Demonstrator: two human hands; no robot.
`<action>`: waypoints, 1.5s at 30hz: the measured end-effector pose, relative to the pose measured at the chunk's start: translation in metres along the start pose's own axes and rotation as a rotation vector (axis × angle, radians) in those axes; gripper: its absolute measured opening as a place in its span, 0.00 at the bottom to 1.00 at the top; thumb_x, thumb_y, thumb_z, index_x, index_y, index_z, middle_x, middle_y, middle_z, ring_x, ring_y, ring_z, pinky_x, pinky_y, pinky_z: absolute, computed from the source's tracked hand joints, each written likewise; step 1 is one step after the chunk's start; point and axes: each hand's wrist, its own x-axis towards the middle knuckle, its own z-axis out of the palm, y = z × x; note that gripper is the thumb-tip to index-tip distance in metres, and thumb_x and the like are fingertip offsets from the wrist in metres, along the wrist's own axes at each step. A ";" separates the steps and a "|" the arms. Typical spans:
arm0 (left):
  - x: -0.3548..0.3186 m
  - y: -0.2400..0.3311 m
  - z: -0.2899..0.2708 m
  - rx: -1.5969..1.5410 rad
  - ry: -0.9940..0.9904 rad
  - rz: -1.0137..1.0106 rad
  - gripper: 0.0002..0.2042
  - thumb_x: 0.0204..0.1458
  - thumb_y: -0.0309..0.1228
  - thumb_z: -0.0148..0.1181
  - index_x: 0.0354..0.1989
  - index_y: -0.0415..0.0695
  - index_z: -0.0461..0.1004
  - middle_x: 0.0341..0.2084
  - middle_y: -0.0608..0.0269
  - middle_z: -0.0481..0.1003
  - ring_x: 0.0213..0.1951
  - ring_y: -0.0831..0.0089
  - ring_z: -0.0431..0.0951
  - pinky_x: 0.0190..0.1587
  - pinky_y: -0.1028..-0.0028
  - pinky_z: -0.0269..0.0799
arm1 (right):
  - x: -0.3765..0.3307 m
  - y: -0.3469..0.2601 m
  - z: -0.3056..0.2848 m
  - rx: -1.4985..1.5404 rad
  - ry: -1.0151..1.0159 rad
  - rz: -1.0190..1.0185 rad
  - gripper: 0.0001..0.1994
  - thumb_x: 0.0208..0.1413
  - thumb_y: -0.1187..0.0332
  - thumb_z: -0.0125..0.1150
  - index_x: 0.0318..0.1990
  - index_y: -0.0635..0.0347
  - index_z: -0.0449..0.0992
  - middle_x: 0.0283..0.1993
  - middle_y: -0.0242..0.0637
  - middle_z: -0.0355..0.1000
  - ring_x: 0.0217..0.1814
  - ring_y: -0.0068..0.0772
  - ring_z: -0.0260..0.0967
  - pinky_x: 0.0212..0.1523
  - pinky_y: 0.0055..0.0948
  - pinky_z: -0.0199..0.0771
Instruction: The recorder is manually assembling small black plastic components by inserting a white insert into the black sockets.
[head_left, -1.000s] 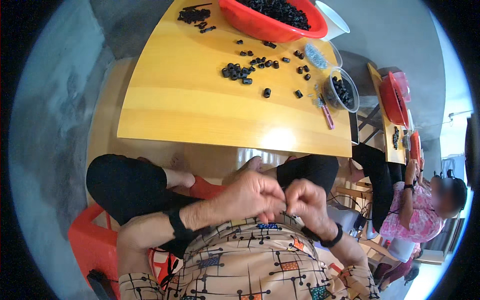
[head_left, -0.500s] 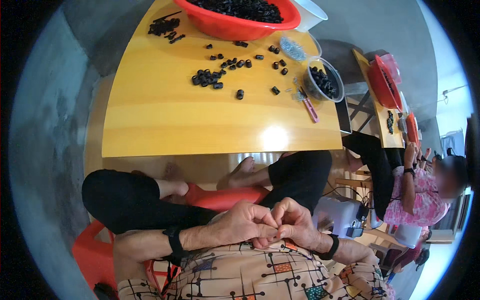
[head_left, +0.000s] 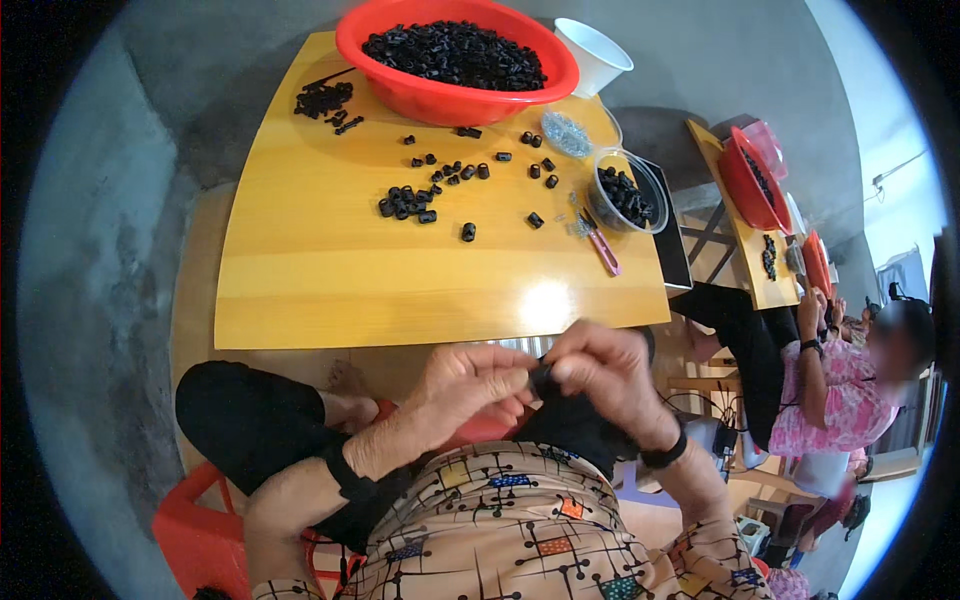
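Note:
Just off the near edge of the yellow table (head_left: 440, 300), my left hand (head_left: 465, 390) and my right hand (head_left: 605, 375) meet in front of my body. Between their fingertips they pinch a small black plastic piece (head_left: 541, 381), partly covered by the fingers. Blur on the right fingers hides fine detail. On the tabletop lie several small black barrel-shaped pieces, the closest pile (head_left: 405, 202) left of the middle. A single black barrel-shaped piece (head_left: 468, 232) lies nearer to me. Pink-handled snips (head_left: 604, 250) rest at the right.
A red basin (head_left: 450, 105) full of black parts stands at the back, beside a white bowl (head_left: 592, 60). At the right are a clear tub (head_left: 655, 215) of black pieces and a heap of clear bits (head_left: 567, 134). Another person (head_left: 830, 390) sits at a second table.
Both hands have risen toward the table edge, and the black piece now shows between their fingers. The view has shifted, so more of the red basin is visible.

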 end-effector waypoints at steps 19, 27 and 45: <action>0.031 0.083 -0.076 0.731 0.631 0.555 0.07 0.50 0.25 0.59 0.36 0.39 0.77 0.24 0.67 0.75 0.24 0.83 0.73 0.26 0.83 0.69 | 0.115 -0.021 -0.035 -0.423 0.263 -0.326 0.05 0.51 0.77 0.59 0.36 0.65 0.76 0.31 0.33 0.73 0.24 0.19 0.68 0.22 0.18 0.69; 0.056 0.072 -0.082 1.247 0.702 0.773 0.11 0.42 0.24 0.61 0.37 0.42 0.77 0.30 0.55 0.75 0.32 0.62 0.76 0.36 0.69 0.72 | 0.195 -0.010 0.027 -1.030 0.087 -0.728 0.07 0.45 0.72 0.59 0.34 0.59 0.76 0.32 0.43 0.72 0.32 0.49 0.71 0.33 0.40 0.71; 0.061 0.064 -0.077 1.534 0.701 0.729 0.06 0.43 0.28 0.60 0.30 0.42 0.76 0.27 0.57 0.71 0.30 0.57 0.75 0.33 0.62 0.72 | 0.146 -0.001 0.002 -0.808 0.009 -0.443 0.05 0.42 0.76 0.59 0.30 0.62 0.75 0.28 0.44 0.74 0.30 0.44 0.73 0.33 0.33 0.73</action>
